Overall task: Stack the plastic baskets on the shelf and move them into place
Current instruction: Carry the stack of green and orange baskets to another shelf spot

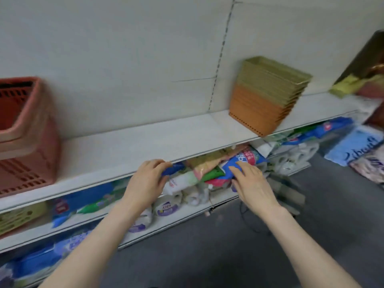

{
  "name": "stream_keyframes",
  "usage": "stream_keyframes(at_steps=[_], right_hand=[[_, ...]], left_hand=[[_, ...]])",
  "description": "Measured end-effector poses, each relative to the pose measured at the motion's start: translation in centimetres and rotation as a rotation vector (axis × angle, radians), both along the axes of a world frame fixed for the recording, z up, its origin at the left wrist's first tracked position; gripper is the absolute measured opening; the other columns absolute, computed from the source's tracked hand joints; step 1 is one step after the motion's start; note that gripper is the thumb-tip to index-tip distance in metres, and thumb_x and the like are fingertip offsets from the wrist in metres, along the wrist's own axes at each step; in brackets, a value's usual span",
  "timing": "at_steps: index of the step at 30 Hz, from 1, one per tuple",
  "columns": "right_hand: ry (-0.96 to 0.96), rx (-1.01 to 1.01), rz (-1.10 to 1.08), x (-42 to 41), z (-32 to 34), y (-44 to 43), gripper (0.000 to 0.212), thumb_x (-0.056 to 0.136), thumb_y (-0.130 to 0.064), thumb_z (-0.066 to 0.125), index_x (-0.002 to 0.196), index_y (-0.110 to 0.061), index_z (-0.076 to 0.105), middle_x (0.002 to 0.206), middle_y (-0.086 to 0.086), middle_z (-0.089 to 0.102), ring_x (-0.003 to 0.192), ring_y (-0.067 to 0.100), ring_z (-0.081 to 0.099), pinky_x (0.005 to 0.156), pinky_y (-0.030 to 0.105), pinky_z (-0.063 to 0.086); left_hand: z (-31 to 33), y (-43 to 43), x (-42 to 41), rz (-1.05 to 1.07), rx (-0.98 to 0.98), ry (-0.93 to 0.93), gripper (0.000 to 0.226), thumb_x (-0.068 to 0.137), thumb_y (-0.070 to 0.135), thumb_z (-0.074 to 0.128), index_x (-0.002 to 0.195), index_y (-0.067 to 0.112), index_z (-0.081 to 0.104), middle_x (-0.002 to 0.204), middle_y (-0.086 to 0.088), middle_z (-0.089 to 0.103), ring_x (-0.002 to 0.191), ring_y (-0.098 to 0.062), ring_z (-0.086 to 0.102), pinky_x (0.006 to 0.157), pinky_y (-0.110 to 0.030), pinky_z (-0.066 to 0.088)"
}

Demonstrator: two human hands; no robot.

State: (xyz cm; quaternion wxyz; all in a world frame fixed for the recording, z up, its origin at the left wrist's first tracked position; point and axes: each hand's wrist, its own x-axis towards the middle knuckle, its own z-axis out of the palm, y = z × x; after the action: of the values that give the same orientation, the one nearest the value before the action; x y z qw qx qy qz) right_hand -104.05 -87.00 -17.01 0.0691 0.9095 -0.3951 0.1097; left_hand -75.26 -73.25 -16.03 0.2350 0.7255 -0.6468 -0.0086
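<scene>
Shelf (145, 146): red baskets (25, 138) far left, nested green/orange stack (268, 96) right. Prob light, stiff, slick plastic; grab by rims. Left hand (145, 183) fingers pinch a blue packet (172, 168) below; right hand (252, 183) fingers spread on packets.

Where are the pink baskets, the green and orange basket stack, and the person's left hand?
pink baskets (27, 142): head view, side wall of the nested pair.
green and orange basket stack (264, 100): head view, front side of the stack.
left hand (145, 181): head view, back of the hand.
</scene>
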Motion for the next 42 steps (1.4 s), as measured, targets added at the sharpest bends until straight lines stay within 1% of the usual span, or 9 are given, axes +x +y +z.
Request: stream_keyframes(at_steps=[9,15,20,27,31,34,37,40,42], right_hand=[[-0.094,-0.002,-0.281,-14.2,7.7,-16.4,0.044,0.094,-0.019,0.057,0.137,-0.011,0.053,0.133,0.015,0.055,0.118,0.036,0.054,0.098,0.047,0.044],[-0.311,-0.063,-0.292,-13.5,12.1,-29.0,0.053,0.093,-0.017,0.058,0.144,-0.012,0.045,0.133,0.016,0.052,0.115,0.036,0.053,0.097,0.042,0.043],[-0.379,0.041,-0.321,-10.0,12.3,-37.6,0.057,0.096,-0.041,0.052,0.149,-0.032,0.034,0.153,0.017,0.031,0.123,0.039,0.052,0.105,0.044,0.041],[-0.370,0.123,-0.207,-9.8,8.7,-43.8,0.039,0.093,-0.055,0.052,0.110,-0.019,0.052,0.155,0.020,0.027,0.124,0.040,0.052,0.099,0.046,0.046],[-0.491,0.135,-0.164,-14.3,7.7,-47.4,0.034,0.098,-0.040,0.048,0.124,-0.017,0.047,0.164,0.014,0.014,0.140,0.020,0.037,0.105,0.041,0.040],[-0.571,0.161,-0.167,-17.5,7.8,-51.6,0.038,0.102,-0.024,0.044,0.139,-0.014,0.039,0.158,0.013,0.032,0.124,0.013,0.047,0.097,0.037,0.042],[-0.641,0.226,-0.159,-19.2,7.8,-56.1,0.045,0.104,-0.022,0.040,0.147,-0.017,0.031,0.144,0.013,0.052,0.114,0.039,0.060,0.081,0.036,0.041],[-0.677,0.299,-0.114,-20.4,7.0,-58.6,0.057,0.104,-0.032,0.040,0.155,-0.025,0.015,0.149,0.010,0.049,0.120,0.036,0.059,0.093,0.042,0.047],[-0.752,0.393,-0.062,-21.2,5.1,-59.0,0.067,0.103,-0.038,0.043,0.157,-0.029,0.006,0.153,0.002,0.045,0.126,0.018,0.057,0.103,0.041,0.047]], left_hand=[[3.3,-19.3,-13.7,-0.138,0.016,0.094,0.045,0.089,0.030,0.061,0.133,0.020,0.057,0.130,-0.007,0.060,0.113,-0.031,0.059,0.091,-0.040,0.050],[3.8,-31.4,-14.8,-0.083,0.017,0.147,0.052,0.091,0.026,0.061,0.140,0.018,0.047,0.138,-0.010,0.052,0.121,-0.032,0.054,0.098,-0.039,0.043],[4.6,-42.2,-13.4,-0.003,-0.003,0.297,0.063,0.093,0.028,0.060,0.149,0.016,0.033,0.150,-0.012,0.038,0.132,-0.030,0.046,0.103,-0.040,0.040],[4.8,-53.9,-12.2,0.136,-0.087,0.427,0.088,0.091,0.036,0.063,0.154,0.006,0.011,0.159,-0.019,0.020,0.146,-0.030,0.022,0.115,-0.041,0.025],[3.1,-56.9,-12.5,0.179,-0.011,0.539,0.109,0.081,0.055,0.067,0.155,0.009,0.002,0.163,-0.013,0.015,0.148,-0.026,0.019,0.118,-0.041,0.025],[1.4,-57.9,-14.6,0.122,-0.010,0.553,0.086,0.081,0.049,0.069,0.148,0.014,0.028,0.143,-0.008,0.051,0.126,-0.024,0.051,0.095,-0.031,0.042],[-0.2,-58.6,-18.5,0.113,-0.062,0.588,0.058,0.091,0.028,0.062,0.141,0.014,0.035,0.120,0.002,0.058,0.106,-0.023,0.060,0.085,-0.030,0.045],[-0.8,-58.9,-21.6,0.216,-0.145,0.648,0.053,0.094,0.027,0.059,0.141,0.015,0.035,0.114,0.005,0.057,0.101,-0.021,0.060,0.087,-0.033,0.047],[-1.5,-58.9,-22.7,0.266,-0.192,0.660,0.053,0.095,0.030,0.056,0.142,0.018,0.035,0.117,0.006,0.057,0.100,-0.013,0.058,0.086,-0.029,0.044]])
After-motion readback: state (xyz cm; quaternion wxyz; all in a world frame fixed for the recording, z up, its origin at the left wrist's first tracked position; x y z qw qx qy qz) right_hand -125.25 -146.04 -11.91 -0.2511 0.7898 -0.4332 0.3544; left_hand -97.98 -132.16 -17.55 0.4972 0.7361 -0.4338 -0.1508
